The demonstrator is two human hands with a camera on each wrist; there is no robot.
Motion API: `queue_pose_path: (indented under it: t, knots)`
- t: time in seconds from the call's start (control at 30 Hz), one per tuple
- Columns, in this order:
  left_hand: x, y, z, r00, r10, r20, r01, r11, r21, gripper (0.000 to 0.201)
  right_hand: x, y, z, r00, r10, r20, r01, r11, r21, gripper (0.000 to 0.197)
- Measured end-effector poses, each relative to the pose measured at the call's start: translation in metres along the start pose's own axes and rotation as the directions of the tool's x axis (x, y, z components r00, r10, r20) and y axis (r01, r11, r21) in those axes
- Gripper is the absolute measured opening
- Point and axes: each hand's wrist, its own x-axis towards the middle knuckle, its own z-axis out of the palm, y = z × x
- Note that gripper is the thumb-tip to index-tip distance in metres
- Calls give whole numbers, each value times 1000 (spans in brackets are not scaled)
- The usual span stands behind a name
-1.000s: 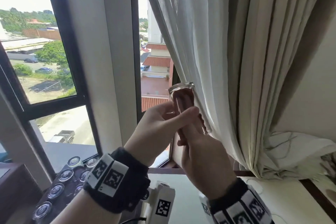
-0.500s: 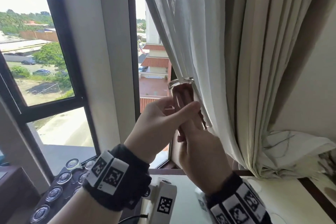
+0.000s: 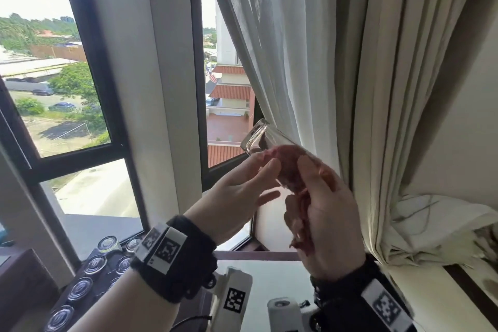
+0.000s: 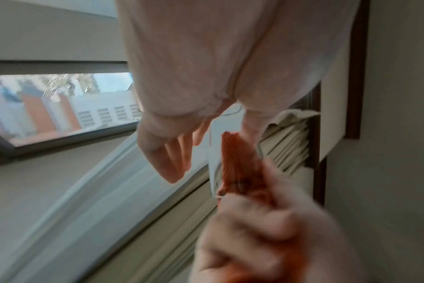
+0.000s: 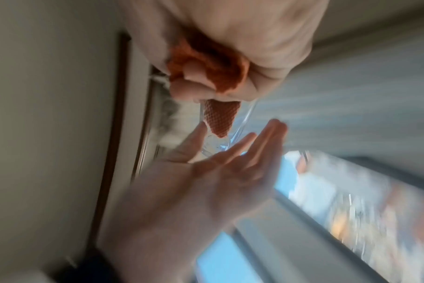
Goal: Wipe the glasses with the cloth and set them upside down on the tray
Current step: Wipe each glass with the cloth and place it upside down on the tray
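glass [image 3: 256,137] tilted, red cloth [image 3: 289,170] inside; right hand [image 3: 327,213] clutches both; left hand [image 3: 237,197] fingers straight, apart.

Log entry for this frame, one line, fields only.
stage: wiping inside | glass: tilted, held up | cloth: stuffed in glass | right hand: grips cloth, glass | left hand: open beside glass | tray glasses: upside down

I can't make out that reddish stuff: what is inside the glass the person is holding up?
A reddish waffle-textured cloth is stuffed inside the clear glass, pushed in by the right hand. The right hand covers the glass's mouth, so the rim is hidden.
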Motion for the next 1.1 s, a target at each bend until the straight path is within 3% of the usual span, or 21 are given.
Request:
queue_pose_path:
  t: [0.07,0.17,0.23,0.33,0.4,0.47,0.5,0.53,0.6,0.67,0.7,0.73,0.77,0.8,0.87,0.9,0.93,0.97,1.0,1.03,1.1]
  knots:
    - [-2,4,-3,999,-27,-27,27,1000,-11,52,1,5,-5,979,-198,-52,173,937,-304,13]
    - [-7,18,-2,998,-54,-26,50,993,-109,77,-2,14,-10,784,-591,192,558,535,-634,9]
    - [-9,27,2,1000,9,-1,-9,997,-79,83,-4,24,-14,637,-632,441,688,208,-696,25]
    - [-14,33,16,992,124,19,-125,991,48,29,-3,35,-12,640,-549,538,670,56,-740,65]
    - [-17,32,20,983,186,-2,-184,974,128,17,-6,34,-3,665,-539,518,672,129,-729,66]
    - [-15,30,13,979,200,40,-202,978,58,19,-11,25,4,819,-410,402,574,595,-562,69]
    - [-15,29,9,977,197,83,-196,980,-27,28,-17,17,6,900,-244,362,385,833,-397,68]
    - [-14,27,4,975,192,116,-179,978,-108,44,-21,11,7,926,-98,365,187,958,-218,60]
    - [-13,24,0,976,177,126,-149,966,-210,69,-25,5,9,911,8,413,9,999,-40,59]
    - [-10,21,1,988,152,26,-142,963,-230,73,-22,5,11,892,-64,447,110,991,-76,76]
    - [-8,21,2,990,138,-17,-139,968,-210,67,-19,8,11,871,-166,463,292,932,-216,84]
    - [-7,22,3,990,131,-56,-138,977,-162,59,-14,9,9,831,-269,487,496,754,-431,87]
    - [-7,23,4,987,140,-81,-147,985,-89,49,-9,13,5,769,-347,537,639,434,-635,85]
    - [-7,25,6,983,157,-91,-158,987,-5,42,-6,17,2,738,-366,567,649,155,-745,82]
    - [-8,25,8,978,197,-65,-186,972,140,38,-3,20,-3,739,-400,542,584,-22,-811,77]
    - [-8,23,8,980,195,-38,-188,973,134,38,-3,20,-3,728,-404,554,609,12,-793,82]
    - [-8,21,5,985,174,-8,-173,983,68,38,-5,17,-1,741,-403,537,635,162,-755,90]
    - [-9,20,3,988,154,35,-153,988,-30,41,-8,12,2,808,-344,478,589,476,-653,97]
    - [-9,19,0,988,140,65,-131,984,-124,49,-13,5,7,875,-170,453,399,784,-477,99]
    - [-9,18,-2,989,127,75,-111,976,-188,59,-18,-1,11,875,-58,480,215,936,-279,97]
    - [-8,17,-3,992,126,31,-116,969,-220,66,-21,-4,14,861,-30,508,70,996,-60,93]
